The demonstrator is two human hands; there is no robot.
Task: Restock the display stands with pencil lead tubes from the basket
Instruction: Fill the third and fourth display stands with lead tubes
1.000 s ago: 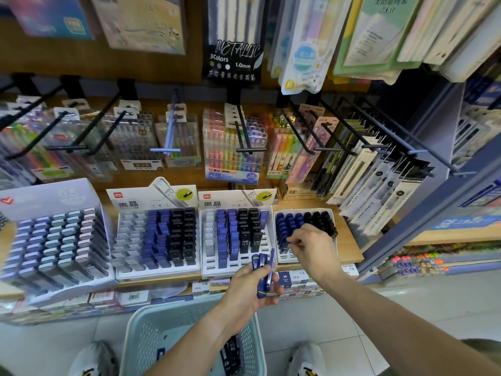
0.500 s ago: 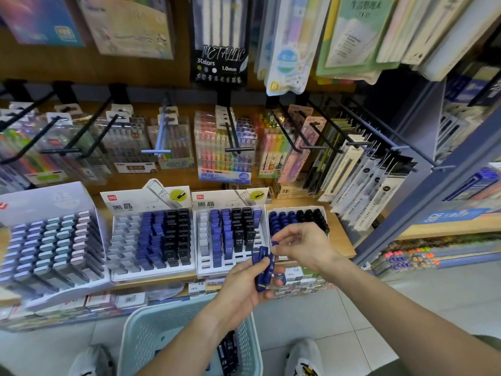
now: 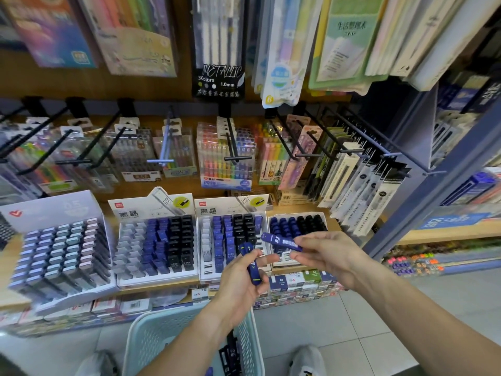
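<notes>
The basket [image 3: 141, 337] is coloured pale mint green, with a perforated mesh wall. Above it, two dark blue tubes [image 3: 253, 267] with yellow-green marks are seen. A dark blue tube [image 3: 282, 242] with a white label is seen above and right of the basket. Blue and black rows are shown in the display stands [image 3: 230, 240] beyond it.
</notes>
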